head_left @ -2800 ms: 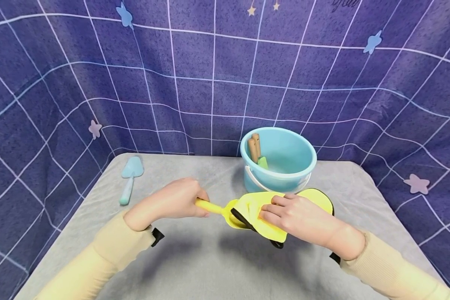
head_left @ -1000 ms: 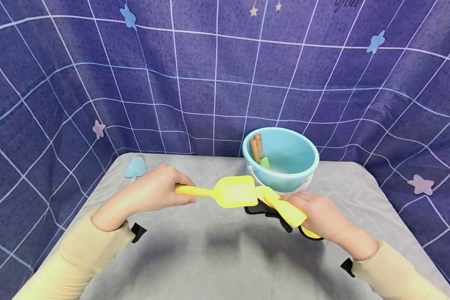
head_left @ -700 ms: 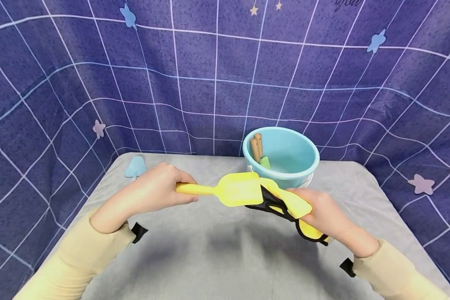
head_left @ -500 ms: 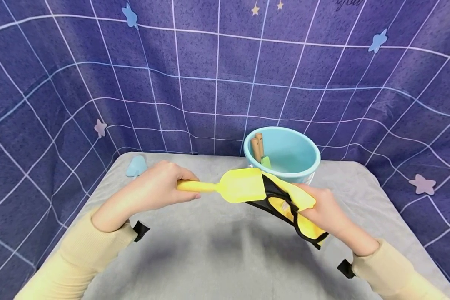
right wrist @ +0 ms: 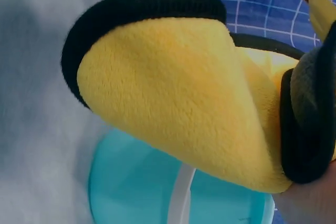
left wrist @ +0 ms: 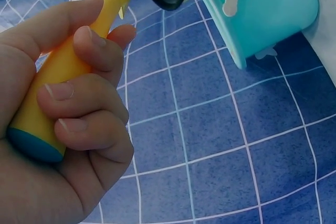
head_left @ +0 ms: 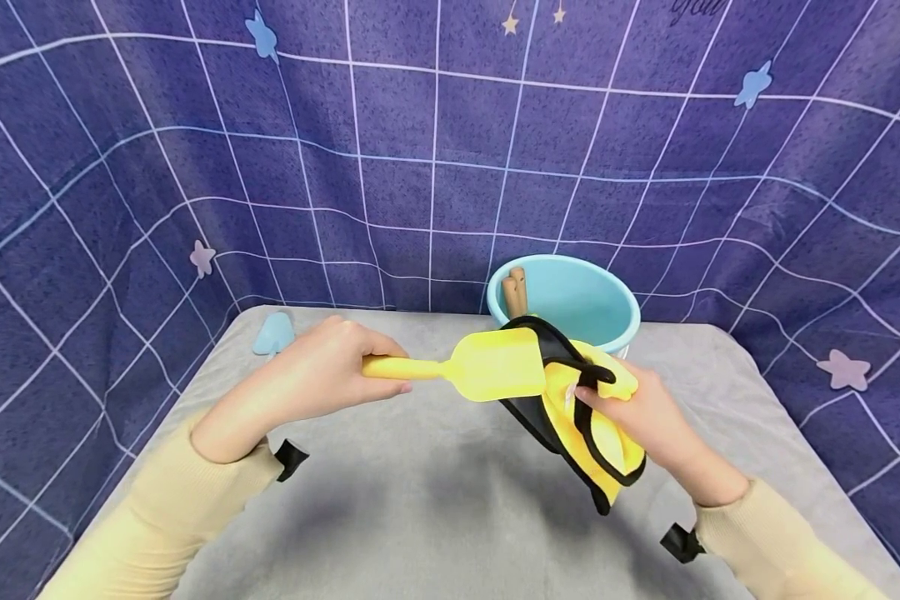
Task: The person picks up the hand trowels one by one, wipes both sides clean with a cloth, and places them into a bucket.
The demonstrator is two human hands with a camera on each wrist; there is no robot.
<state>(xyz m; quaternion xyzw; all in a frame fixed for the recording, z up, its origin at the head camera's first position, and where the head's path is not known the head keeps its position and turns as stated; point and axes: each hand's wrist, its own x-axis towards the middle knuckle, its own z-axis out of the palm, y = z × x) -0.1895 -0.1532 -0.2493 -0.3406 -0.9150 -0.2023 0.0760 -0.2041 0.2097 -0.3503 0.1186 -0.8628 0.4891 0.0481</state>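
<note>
In the head view my left hand (head_left: 318, 375) grips the handle of a yellow toy shovel (head_left: 495, 365), its blade pointing right. The left wrist view shows the fingers (left wrist: 86, 98) curled round the yellow handle, which ends in a teal cap. My right hand (head_left: 648, 417) holds a bunched yellow cloth (head_left: 570, 425) with black edging and a dark grey side. The cloth hangs just behind the shovel blade's tip; whether they touch I cannot tell. Close up in the right wrist view, a folded flap of the cloth (right wrist: 168, 98) fills the middle.
Behind the cloth stands a light blue bucket (head_left: 581, 300) with wooden-handled tools (head_left: 513, 292) inside. A small blue shovel (head_left: 273, 333) lies at the table's back left, partly hidden by my left hand. A purple grid-patterned curtain (head_left: 390, 192) surrounds the grey-covered table (head_left: 420, 533).
The cloth was over the blade at first; it came off to the right and now hangs more unfolded, its dark side showing. The shovel went left, then slightly right and up.
</note>
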